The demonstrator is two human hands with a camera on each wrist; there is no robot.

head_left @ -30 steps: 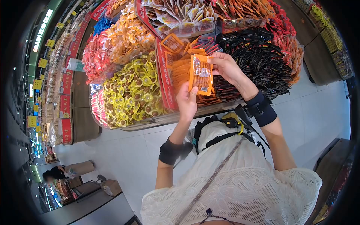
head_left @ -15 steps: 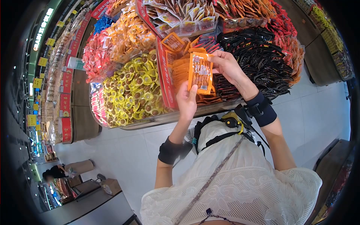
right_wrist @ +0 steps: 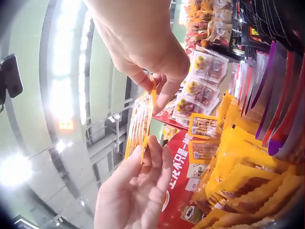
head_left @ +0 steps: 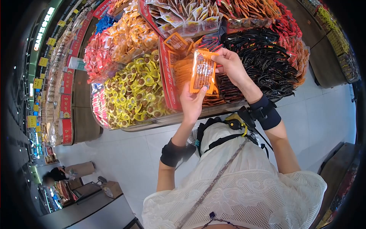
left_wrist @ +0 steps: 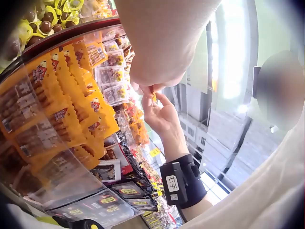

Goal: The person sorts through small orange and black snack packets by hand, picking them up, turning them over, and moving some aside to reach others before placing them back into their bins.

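An orange snack packet point(head_left: 203, 71) with a clear window is held up over the display bin. My left hand point(head_left: 191, 102) pinches its lower edge, thumb on the front. The upper right corner is gripped between thumb and fingers of my right hand point(head_left: 231, 68). In the right wrist view the packet point(right_wrist: 140, 121) appears nearly edge-on, between the right hand point(right_wrist: 147, 52) above and the left hand point(right_wrist: 131, 195) below. Rows of matching orange packets point(head_left: 183, 73) lie just behind it. The left wrist view shows the left hand point(left_wrist: 157, 57) covering most of the packet.
Yellow-wrapped candies point(head_left: 131, 95) fill the bin to the left, past a red divider point(head_left: 167, 76). Black packets point(head_left: 263, 57) are heaped at the right. A bin edge point(head_left: 152, 123) runs in front of the body. Another person point(head_left: 72, 171) is at the far lower left.
The packet has tilted a little and its window now catches more glare. Both hands keep their hold on it, with only a slight shift of the fingers.
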